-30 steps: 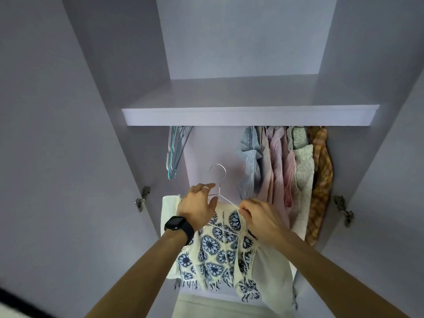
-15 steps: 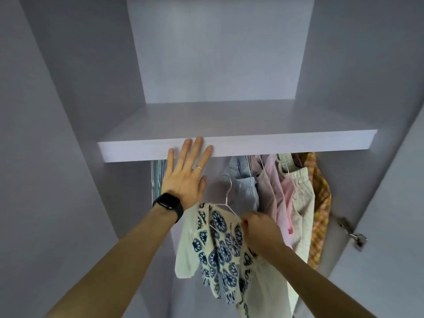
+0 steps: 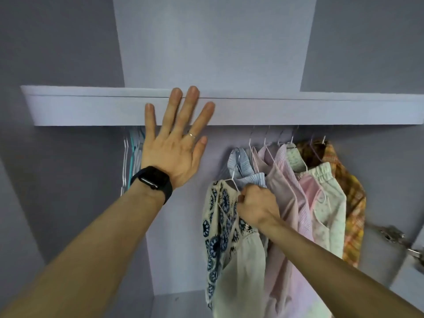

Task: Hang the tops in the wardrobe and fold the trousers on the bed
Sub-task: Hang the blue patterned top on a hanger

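Note:
A cream top with a blue flower print (image 3: 227, 235) hangs on a white wire hanger (image 3: 234, 175) inside the wardrobe. My right hand (image 3: 257, 205) grips the hanger and the top's shoulder, just left of the hung clothes. The hanger's hook reaches up under the shelf (image 3: 298, 111); whether it sits on the rail is hidden. My left hand (image 3: 174, 138) is spread flat, fingers straight, against the shelf's front edge. No trousers or bed are in view.
Several tops (image 3: 298, 191) hang on the right half of the rail: grey-blue, pink, cream and orange plaid. Empty hangers (image 3: 130, 157) hang at the left end. A door hinge (image 3: 392, 235) sticks out at the right.
My left hand let go of the hanger and rose to press flat on the shelf edge. My right hand carried the hanger and top up and right, next to the hung clothes.

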Tool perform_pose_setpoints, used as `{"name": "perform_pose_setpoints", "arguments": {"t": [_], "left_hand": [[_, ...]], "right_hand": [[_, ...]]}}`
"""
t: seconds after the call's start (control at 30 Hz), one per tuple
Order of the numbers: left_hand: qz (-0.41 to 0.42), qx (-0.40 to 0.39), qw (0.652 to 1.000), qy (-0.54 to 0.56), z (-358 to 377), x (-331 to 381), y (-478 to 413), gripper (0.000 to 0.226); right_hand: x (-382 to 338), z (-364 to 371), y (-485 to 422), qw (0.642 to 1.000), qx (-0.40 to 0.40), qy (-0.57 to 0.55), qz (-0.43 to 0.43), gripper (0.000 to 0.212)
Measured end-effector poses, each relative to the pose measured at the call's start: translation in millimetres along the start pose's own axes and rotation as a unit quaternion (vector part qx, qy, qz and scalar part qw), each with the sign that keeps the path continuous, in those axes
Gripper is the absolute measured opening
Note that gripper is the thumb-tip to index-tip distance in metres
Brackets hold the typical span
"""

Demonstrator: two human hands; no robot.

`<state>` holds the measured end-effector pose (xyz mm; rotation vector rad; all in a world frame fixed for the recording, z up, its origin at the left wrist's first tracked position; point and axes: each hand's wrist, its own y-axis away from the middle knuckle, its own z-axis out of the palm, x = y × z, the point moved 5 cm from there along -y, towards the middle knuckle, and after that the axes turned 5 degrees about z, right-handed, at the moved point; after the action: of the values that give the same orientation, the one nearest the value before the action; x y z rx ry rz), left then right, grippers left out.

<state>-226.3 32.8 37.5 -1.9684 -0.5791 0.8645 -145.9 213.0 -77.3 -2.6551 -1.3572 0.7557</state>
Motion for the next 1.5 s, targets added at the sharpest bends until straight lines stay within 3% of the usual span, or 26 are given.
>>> {"name": "perform_pose_setpoints", "arguments": {"t": [0.13, 0.33, 0.43, 0.67, 0.87, 1.03, 1.13, 1.3, 1.4, 1.5], "left_hand": [[0.003, 0.042, 0.999, -0.029, 6.7, -0.5, 0.9, 0.065], [0.006, 0.083, 0.995, -0.049, 10.6, 0.4, 0.7, 0.066], [0.004, 0.09, 0.995, -0.053, 12.7, 0.0, -0.7, 0.067], [-0.001, 0.09, 0.995, -0.034, 15.4, 1.3, 1.9, 0.067], [-0.022, 0.009, 1.0, -0.006, 10.8, 1.3, 0.7, 0.068], [-0.05, -0.094, 0.993, 0.043, -2.2, 7.2, -0.9, 0.068], [-0.074, -0.196, 0.976, 0.066, -18.4, 8.9, 0.2, 0.074], [-0.132, -0.284, 0.939, 0.14, -51.3, 24.1, -14.5, 0.087], [-0.15, -0.262, 0.922, 0.242, -85.2, 59.9, -9.5, 0.084], [-0.101, -0.245, 0.918, 0.296, -120.2, 121.7, 20.0, 0.077]], "right_hand": [[-10.6, -9.0, -37.7, 0.993, 0.113, -0.019, -0.027, 0.007], [-30.7, -26.1, -77.0, 0.984, 0.176, -0.009, -0.013, 0.005], [-36.0, -22.7, -93.4, 0.985, 0.174, 0.012, 0.002, 0.011], [-19.6, 8.7, -111.5, 0.995, 0.083, 0.043, 0.023, 0.031], [-21.1, 7.9, -69.2, 0.996, -0.08, 0.024, 0.029, 0.053], [-28.9, -40.0, -22.2, 0.991, -0.124, 0.054, -0.009, 0.042], [-30.3, -78.7, 21.6, 0.988, -0.14, 0.06, -0.016, 0.04], [-12.1, -141.0, 93.6, 0.997, -0.071, -0.01, -0.003, 0.039], [12.8, -172.7, 148.9, 1.0, 0.008, -0.021, 0.008, 0.037], [48.7, -194.3, 216.4, 0.996, 0.079, -0.025, 0.034, 0.031]]}}
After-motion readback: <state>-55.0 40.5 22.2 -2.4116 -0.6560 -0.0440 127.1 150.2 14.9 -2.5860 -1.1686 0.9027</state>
